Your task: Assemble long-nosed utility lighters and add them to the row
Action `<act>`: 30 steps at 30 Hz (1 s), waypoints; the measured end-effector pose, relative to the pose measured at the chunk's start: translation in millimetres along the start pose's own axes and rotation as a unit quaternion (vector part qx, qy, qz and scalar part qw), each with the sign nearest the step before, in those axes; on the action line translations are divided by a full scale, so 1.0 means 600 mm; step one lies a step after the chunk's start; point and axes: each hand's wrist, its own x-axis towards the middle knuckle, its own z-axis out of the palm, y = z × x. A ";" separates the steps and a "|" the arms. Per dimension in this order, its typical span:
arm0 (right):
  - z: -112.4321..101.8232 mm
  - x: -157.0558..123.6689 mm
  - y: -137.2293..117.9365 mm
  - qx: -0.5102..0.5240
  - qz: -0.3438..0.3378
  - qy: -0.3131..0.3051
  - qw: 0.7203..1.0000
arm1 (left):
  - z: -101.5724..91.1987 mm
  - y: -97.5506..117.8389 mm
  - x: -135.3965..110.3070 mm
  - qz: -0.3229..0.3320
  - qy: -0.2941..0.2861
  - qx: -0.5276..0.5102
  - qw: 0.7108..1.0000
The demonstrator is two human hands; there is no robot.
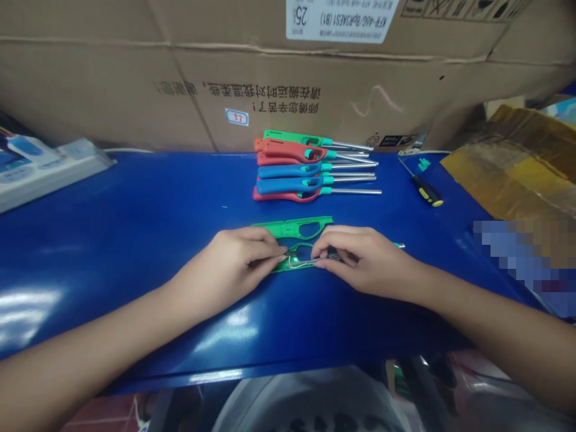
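An opened green lighter body (297, 262) lies on the blue table (135, 240), its inner parts showing. My left hand (238, 258) pinches its left part with closed fingers. My right hand (360, 255) pinches the thin wire and inner parts at its middle. A second green shell half (292, 227) lies just behind, untouched. Further back sits a stack of several finished long-nosed lighters (306, 168) in green, red and blue, their metal tubes pointing right.
A yellow-and-black screwdriver (425, 191) lies at the right, with a small green piece (423, 163) behind it. Large cardboard boxes (225, 78) wall off the back. A white power strip (54, 171) rests at the left; brown wrapped material (517, 162) at the right.
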 end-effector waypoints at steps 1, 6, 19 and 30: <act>-0.001 0.000 -0.001 0.000 0.001 -0.011 1.000 | 0.000 0.001 -0.001 0.005 -0.006 0.016 1.000; -0.008 -0.001 -0.008 0.004 0.012 -0.038 0.999 | -0.004 0.010 -0.005 0.052 -0.057 0.161 0.984; -0.011 -0.008 -0.014 -0.017 0.019 -0.042 0.999 | -0.007 0.017 -0.013 0.072 -0.074 0.219 0.970; -0.007 -0.006 -0.017 -0.021 0.040 -0.030 0.999 | 0.005 0.025 -0.013 0.009 -0.046 0.132 0.990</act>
